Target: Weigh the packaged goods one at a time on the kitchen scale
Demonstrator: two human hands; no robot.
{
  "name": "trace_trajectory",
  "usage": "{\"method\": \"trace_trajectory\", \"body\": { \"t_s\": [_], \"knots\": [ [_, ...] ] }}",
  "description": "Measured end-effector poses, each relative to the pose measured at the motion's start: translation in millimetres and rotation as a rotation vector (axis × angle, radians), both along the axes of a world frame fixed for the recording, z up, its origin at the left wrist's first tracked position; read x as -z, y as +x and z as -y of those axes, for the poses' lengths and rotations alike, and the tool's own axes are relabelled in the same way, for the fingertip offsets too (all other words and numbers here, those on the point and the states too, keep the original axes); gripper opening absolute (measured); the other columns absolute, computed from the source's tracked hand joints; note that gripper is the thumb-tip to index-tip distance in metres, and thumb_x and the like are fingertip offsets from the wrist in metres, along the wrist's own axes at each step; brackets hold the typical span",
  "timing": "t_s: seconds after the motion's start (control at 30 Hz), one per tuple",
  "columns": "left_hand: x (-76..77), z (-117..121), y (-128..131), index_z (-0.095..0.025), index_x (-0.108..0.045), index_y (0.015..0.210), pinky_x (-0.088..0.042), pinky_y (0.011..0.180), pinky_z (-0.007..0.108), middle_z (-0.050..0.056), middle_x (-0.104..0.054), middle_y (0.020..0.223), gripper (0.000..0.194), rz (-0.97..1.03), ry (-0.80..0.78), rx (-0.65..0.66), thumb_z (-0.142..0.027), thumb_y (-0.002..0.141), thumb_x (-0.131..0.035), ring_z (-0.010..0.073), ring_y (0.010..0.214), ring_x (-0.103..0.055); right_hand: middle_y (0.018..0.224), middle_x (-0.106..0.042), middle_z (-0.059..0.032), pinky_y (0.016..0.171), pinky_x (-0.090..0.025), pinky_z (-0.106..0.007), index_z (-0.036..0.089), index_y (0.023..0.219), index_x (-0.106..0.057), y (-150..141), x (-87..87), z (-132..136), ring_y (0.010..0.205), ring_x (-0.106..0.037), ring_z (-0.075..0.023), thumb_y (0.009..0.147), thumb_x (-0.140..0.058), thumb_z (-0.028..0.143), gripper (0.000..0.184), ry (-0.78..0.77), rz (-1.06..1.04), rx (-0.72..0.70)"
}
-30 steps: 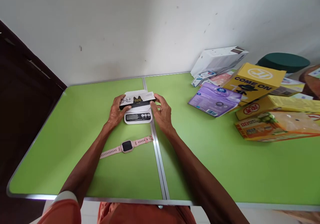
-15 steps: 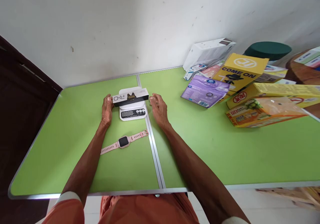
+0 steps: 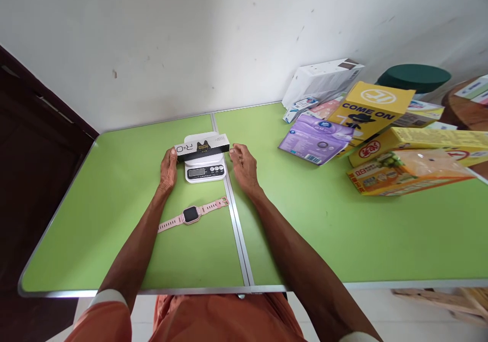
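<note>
Head view, with the white scale (image 3: 206, 172) as the hub of the dial: far out towards nine o'clock a dark door (image 3: 34, 133) is standing beyond the edge of the green table (image 3: 99, 220). Close in at nine o'clock the left hand (image 3: 168, 170) is curving round the left end of the long black-and-white box (image 3: 202, 146), thumb showing near its top; I am touching nothing, only looking, and I cannot tell whether those fingers are pressing on it. Between six and seven o'clock a pink-strapped watch (image 3: 191, 214) is lying face up, its strap stretching out both ways. That box is lying crosswise over the scale at the hub, towards twelve from the display, its ends reaching past both sides; the display's reading is too small for me to make out. At three o'clock the right hand (image 3: 246, 169) is hanging just beside the box's right end, fingers curling loosely; whether they are touching it, I cannot tell. Farther out at two o'clock a white carton (image 3: 316, 85) is leaning near the wall, and between two and three a purple pack (image 3: 316, 138) is slanting before a yellow box (image 3: 371, 105) reading "COME ON". Out at three o'clock an orange package (image 3: 396, 172) is lying on its side.
</note>
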State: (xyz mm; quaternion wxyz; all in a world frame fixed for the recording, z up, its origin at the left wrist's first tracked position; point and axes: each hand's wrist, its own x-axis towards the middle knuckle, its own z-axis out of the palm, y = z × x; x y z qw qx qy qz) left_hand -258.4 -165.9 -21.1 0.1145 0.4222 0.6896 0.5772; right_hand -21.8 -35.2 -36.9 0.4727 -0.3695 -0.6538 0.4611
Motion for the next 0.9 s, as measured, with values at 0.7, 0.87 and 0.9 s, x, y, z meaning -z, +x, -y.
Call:
{"method": "trace_trajectory", "body": {
  "t_s": [0.7, 0.87, 0.9],
  "knots": [
    [-5.7, 1.2, 6.0, -0.02, -0.081, 0.122, -0.055, 0.124, 0.055, 0.018, -0.082, 0.134, 0.097, 0.044, -0.022, 0.0, -0.104, 0.097, -0.039, 0.0374, 0.131, -0.073, 0.118, -0.084, -0.0151, 0.108, -0.064, -0.061, 0.023, 0.125, -0.073, 0.5, 1.6, -0.7, 0.116, -0.079, -0.0362, 0.1, -0.062, 0.07, 0.054, 0.013, -0.008, -0.037],
    [-8.2, 2.0, 7.4, -0.018, -0.081, 0.123, -0.056, 0.122, 0.055, 0.02, -0.082, 0.132, 0.1, 0.028, -0.037, -0.009, -0.105, 0.096, -0.038, 0.038, 0.129, -0.074, 0.118, -0.084, -0.0148, 0.109, -0.064, -0.06, 0.023, 0.126, -0.072, 0.4, 1.3, -0.6, 0.117, -0.079, -0.0359, 0.1, -0.062, 0.067, 0.052, 0.021, -0.008, -0.037],
    [-8.7, 2.1, 7.7, -0.018, -0.081, 0.122, -0.056, 0.121, 0.055, 0.02, -0.082, 0.131, 0.101, 0.026, -0.039, -0.006, -0.105, 0.096, -0.038, 0.038, 0.128, -0.074, 0.118, -0.084, -0.0147, 0.109, -0.064, -0.06, 0.023, 0.125, -0.072, 0.3, 1.5, -0.8, 0.117, -0.079, -0.0359, 0.1, -0.062, 0.067, 0.051, 0.021, -0.008, -0.038]
  ]
}}
